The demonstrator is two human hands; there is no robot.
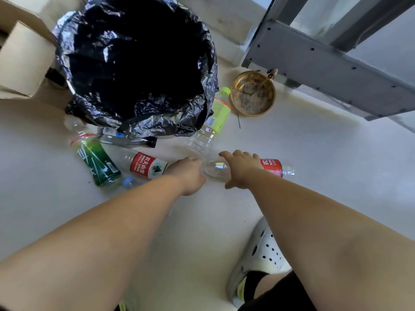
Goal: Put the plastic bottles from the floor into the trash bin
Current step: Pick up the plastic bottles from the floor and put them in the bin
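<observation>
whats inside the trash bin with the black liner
Only the crinkled black plastic liner shows inside the round trash bin. Its bottom is too dark to tell if any bottle lies there. The plastic bottles in view are all on the floor outside it.

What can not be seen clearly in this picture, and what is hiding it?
All in the head view:
- Inside of the trash bin: the black liner is too dark to show any contents.
- Left hand: its fingers curl out of sight, so its grip is unclear.
- Right hand: it covers the middle of a red-label bottle.
- Dark-capped clear bottle: the liner's hem overlaps it.
- Small print on the labels: too small to read.
</observation>
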